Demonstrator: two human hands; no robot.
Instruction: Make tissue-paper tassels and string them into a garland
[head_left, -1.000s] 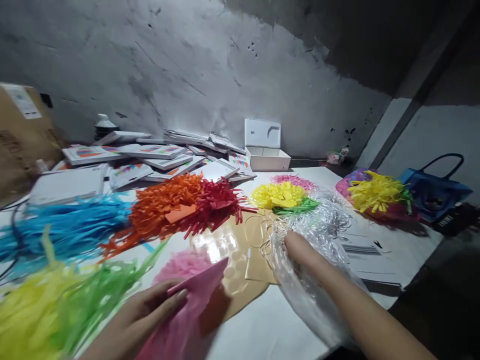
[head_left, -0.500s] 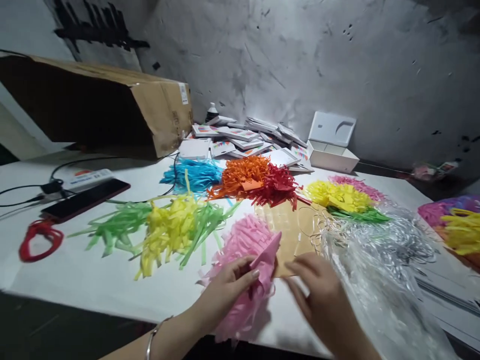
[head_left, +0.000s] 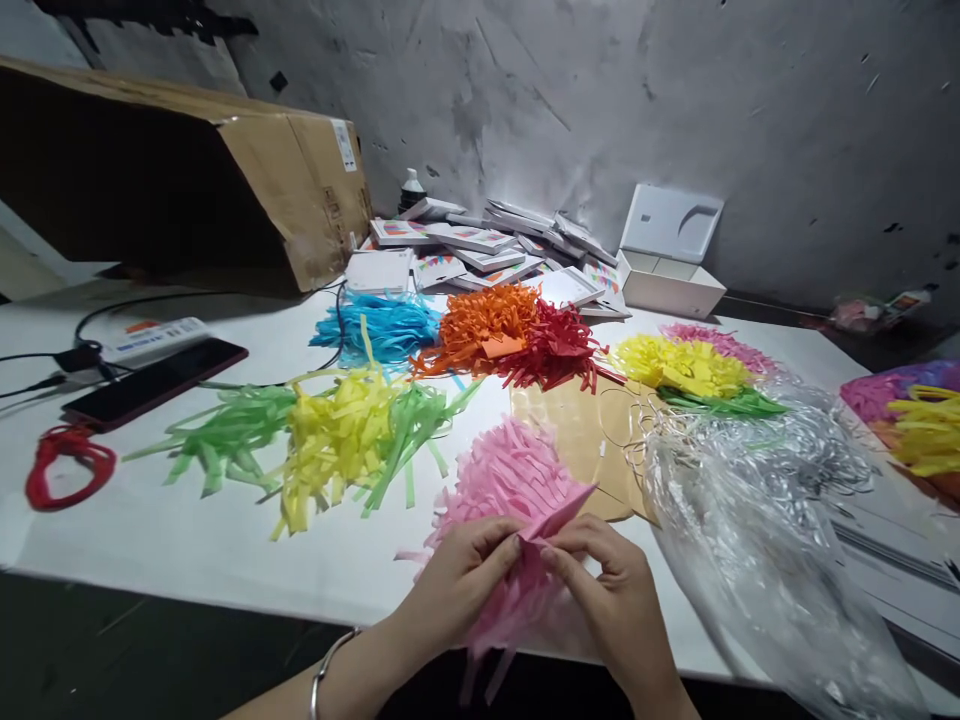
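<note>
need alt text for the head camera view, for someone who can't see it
Both hands, left hand and right hand, pinch a folded pink fringed tissue paper piece over a white table. Behind it lie fringed paper bundles in green-yellow, blue, and orange-red, with a crinkled clear plastic bag to the right.

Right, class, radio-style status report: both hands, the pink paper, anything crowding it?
Left hand and right hand both pinching the pink fringed paper at the table edge. Clear plastic bag close on the right. Brown sheet just behind.
</note>
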